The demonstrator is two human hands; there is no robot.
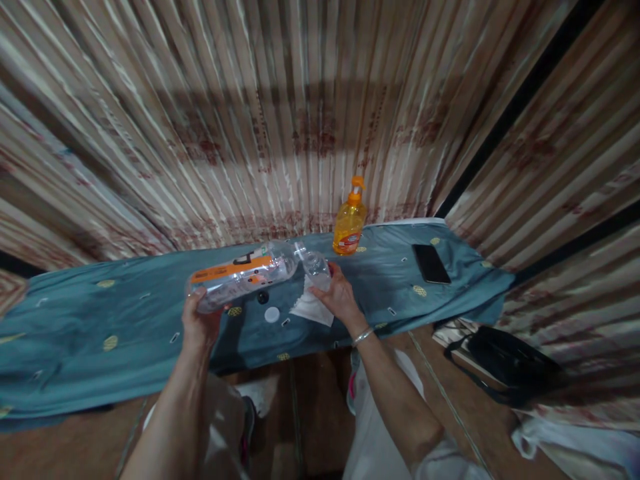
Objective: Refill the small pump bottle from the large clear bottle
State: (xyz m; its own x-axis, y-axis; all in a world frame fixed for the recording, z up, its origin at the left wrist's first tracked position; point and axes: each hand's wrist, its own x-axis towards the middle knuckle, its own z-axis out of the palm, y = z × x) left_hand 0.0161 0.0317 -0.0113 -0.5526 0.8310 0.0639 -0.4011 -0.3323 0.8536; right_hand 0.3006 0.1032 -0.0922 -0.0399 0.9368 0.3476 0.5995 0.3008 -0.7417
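Left grip: left hand [201, 320] wrapped round large bottle's [240, 275] base, above counter [135, 333]
Right grip: right hand [339, 293] pinching small bottle [315, 264], at its ten o'clock
Seemingly done: uncapping; mouths close together
Seemingly left: black cap [263, 297], white cap [272, 314] lie off, left hand's three o'clock

dim light; broad shadow across curtain [320, 127]; glints on large bottle [240, 277]; overall softness, edges stretched

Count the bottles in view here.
3: the large bottle in the left hand, the small bottle in the right hand, and the pump bottle standing on the cloth. Others could be hidden, perhaps in the bag.
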